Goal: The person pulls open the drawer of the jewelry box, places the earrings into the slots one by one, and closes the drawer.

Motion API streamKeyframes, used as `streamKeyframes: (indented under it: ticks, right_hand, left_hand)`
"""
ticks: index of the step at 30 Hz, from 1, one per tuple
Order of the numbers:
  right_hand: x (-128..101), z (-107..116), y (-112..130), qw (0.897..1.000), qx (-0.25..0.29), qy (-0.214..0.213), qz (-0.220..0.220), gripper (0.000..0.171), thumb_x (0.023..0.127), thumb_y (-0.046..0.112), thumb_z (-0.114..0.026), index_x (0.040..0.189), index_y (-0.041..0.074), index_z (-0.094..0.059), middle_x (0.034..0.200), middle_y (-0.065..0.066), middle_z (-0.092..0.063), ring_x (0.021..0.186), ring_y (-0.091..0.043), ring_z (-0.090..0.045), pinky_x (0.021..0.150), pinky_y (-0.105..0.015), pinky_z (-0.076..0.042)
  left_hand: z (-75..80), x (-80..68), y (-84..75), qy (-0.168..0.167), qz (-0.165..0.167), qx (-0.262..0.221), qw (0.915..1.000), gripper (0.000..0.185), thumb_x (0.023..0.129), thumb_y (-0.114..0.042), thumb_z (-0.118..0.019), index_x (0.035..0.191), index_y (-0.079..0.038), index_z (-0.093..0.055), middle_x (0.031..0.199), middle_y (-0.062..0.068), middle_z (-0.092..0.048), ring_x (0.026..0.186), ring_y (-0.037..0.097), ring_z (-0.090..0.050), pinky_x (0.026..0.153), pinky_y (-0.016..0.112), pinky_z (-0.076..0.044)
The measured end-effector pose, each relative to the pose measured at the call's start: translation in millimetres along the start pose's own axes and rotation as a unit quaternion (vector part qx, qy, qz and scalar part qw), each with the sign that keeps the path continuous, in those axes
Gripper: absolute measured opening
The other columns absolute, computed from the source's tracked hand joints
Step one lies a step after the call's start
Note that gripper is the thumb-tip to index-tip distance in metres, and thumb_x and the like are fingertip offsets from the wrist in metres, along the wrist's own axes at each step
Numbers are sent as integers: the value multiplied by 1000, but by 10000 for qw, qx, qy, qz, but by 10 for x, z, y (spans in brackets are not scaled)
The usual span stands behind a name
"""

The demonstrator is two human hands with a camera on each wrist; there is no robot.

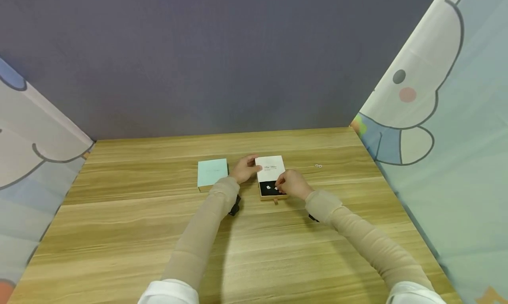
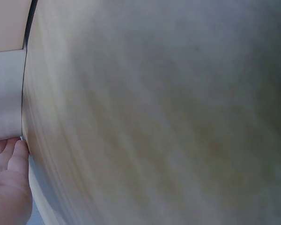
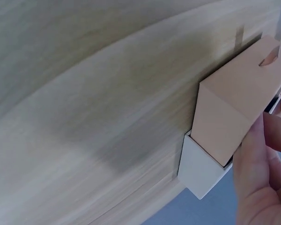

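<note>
1. The long wooden table [image 1: 254, 251] with pale, streaked grain fills the lower half of the head view; a plain grey wall [image 1: 198, 52] stands behind it, and cartoon-printed cloth panels [image 1: 456, 118] hang at both sides.
2. Both arms in beige sleeves reach forward over the table toward its far middle.
3. A flat, square, mint-green cardboard box [image 1: 212, 173] lies shut on the table, just to the left of the left hand and apart from it.
4. The white sliding drawer box with a tan cardboard tray [image 1: 271, 177] lies at the table's far middle, between the 2 hands. Its white sleeve with fine lettering covers the far part; the tray is pulled out toward the person, showing a black lining.
5. The left hand [image 1: 244, 168] holds the left edge of the white sleeve, fingers curled around its far corner; in the left wrist view the fingertips [image 2: 11, 152] press against the sleeve's side.
6. The right hand [image 1: 293, 183] rests over the right side of the open tray, fingers bent toward the lining; what they pinch, if anything, cannot be told.
7. 2 small silvery pieces [image 1: 271, 187] lie on the black lining, just beside the right fingertips.
8. 2 tiny pale ring-like bits [image 1: 318, 166] lie on the bare table, right of the drawer box and apart from it.
</note>
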State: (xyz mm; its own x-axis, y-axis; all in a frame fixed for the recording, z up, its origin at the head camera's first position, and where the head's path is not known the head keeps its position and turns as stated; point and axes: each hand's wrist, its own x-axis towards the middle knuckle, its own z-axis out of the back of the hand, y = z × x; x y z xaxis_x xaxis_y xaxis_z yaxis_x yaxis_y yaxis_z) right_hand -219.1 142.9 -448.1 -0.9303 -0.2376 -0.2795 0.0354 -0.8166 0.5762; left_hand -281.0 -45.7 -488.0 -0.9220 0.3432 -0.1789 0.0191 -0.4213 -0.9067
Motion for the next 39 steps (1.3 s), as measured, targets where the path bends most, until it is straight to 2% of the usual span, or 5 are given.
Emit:
streamKeyframes:
  ticks: [3, 5, 9, 26, 39]
  right_hand:
    - [-23, -14, 1, 9979, -484, -311, 285, 8, 83, 2, -63, 83, 2, -71, 81, -7, -67, 65, -11, -61, 59, -22, -52]
    - [-38, -22, -5, 9930, -870, -596, 539, 7, 82, 4, -65, 82, 3, -72, 82, -8, -68, 68, -13, -62, 62, -24, -53]
    - [-58, -32, -11, 9856, -1163, -967, 754, 6, 80, 5, -67, 82, 3, -72, 84, -9, -69, 73, -16, -63, 66, -28, -55]
    - [-56, -56, 9, 9877, -1118, -749, 798, 6, 79, 7, -70, 83, 4, -73, 82, -8, -69, 74, -16, -63, 65, -25, -53]
    - [-83, -65, 8, 9881, -1032, -856, 750, 7, 81, 5, -66, 79, 4, -73, 82, -8, -69, 69, -13, -60, 62, -25, -52]
  left_hand:
    - [-4, -6, -2, -12, -18, -32, 10000, 56, 90, -24, -59, 140, -8, -38, 144, 13, -36, 131, 27, -38, 108, 37, -35]
    - [-7, -4, -5, -3, -38, -78, 10000, 56, 91, -23, -59, 140, -8, -38, 144, 13, -36, 131, 28, -38, 108, 37, -34]
    - [3, 4, -16, 42, -37, -156, 9999, 56, 91, -23, -58, 140, -7, -38, 145, 13, -36, 131, 28, -37, 108, 37, -34]
    - [42, -21, -20, 60, -19, -36, 10000, 55, 91, -23, -58, 140, -8, -37, 146, 13, -34, 132, 28, -36, 109, 37, -33]
    - [22, -31, -14, 3, -54, -17, 10000, 54, 91, -22, -58, 140, -7, -39, 145, 13, -36, 131, 28, -37, 109, 37, -33]
